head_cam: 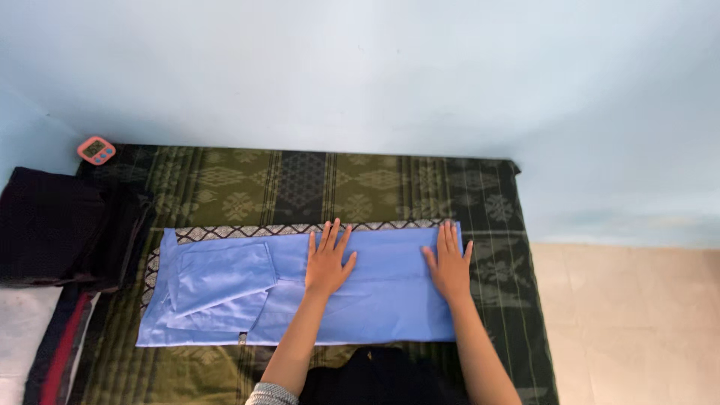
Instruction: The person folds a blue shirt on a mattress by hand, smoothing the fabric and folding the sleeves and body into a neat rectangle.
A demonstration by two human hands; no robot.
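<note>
Clock: a small pink clock (96, 150) sits far off in the top left corner
Dark pile: folded dark clothes (64, 225) lie at the left edge, apart from my work
Mat: the green patterned mat (300, 180) is under it all
Blue cloth: my blue shirt (225, 292) lies flat across the mat, its sleeve folded in on the left
Left hand: my left hand (328, 262) rests flat in the middle, fingers spread wide, holding nothing
Right hand: my right hand (448, 264) presses flat near the right edge, gripping nothing
Doing it well: I think I should push gently outward so no bumps hide in the cloth
</note>
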